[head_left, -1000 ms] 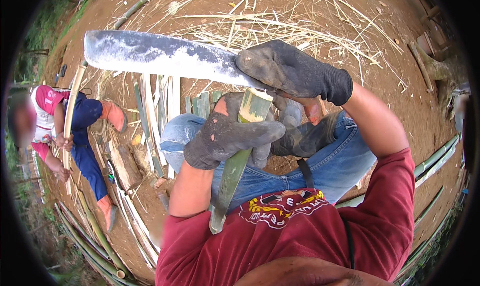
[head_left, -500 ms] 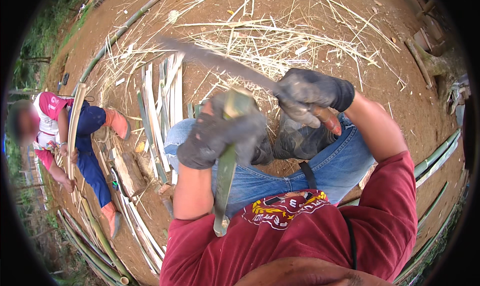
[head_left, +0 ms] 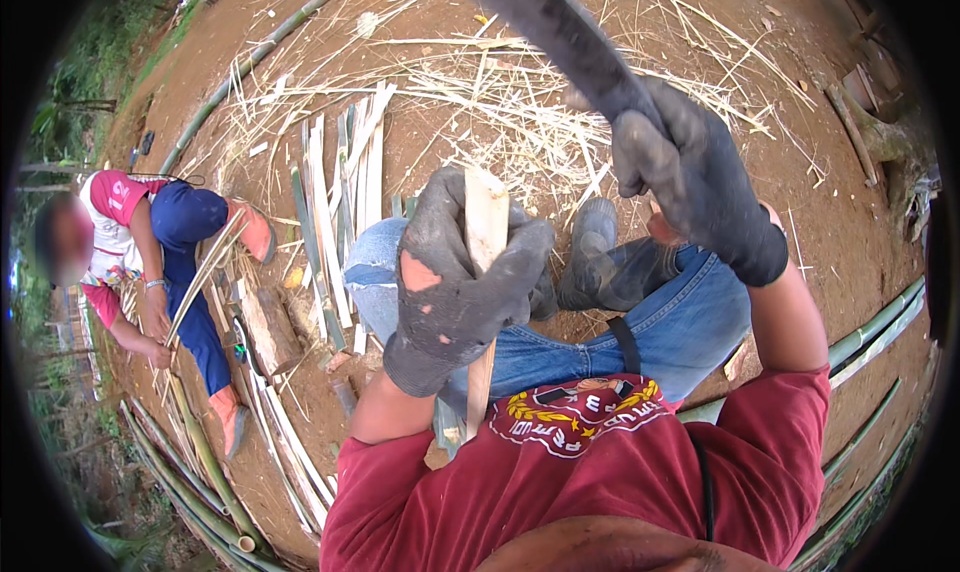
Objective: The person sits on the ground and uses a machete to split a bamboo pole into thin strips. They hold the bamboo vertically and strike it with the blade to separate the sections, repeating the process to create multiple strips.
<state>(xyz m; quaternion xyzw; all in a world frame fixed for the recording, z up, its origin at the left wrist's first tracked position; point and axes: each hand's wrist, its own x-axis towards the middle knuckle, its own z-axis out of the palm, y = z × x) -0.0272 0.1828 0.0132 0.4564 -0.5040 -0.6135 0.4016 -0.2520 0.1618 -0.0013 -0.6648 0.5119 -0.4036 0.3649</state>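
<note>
My left hand (head_left: 445,282), in a worn dark glove with holes, is wrapped round a bamboo strip (head_left: 486,217). The strip stands lengthwise in front of my chest, its pale inner side facing up and its lower end near my shirt. My right hand (head_left: 690,177), gloved too, grips a machete (head_left: 565,42) by its handle, which is mostly hidden by the fingers. The dark blade points up and away to the left, apart from the strip, and runs out of the picture's upper edge.
Pale bamboo shavings (head_left: 480,97) litter the brown ground ahead. Split strips (head_left: 320,202) lie left of my knee, near a short log (head_left: 268,332). At the left a co-worker (head_left: 150,232) sits handling thin strips. Bamboo poles (head_left: 880,322) lie at the right.
My right hand has lifted the machete up and to the right. In my left hand the bamboo strip now shows its pale side instead of green. The co-worker's strips have shifted.
</note>
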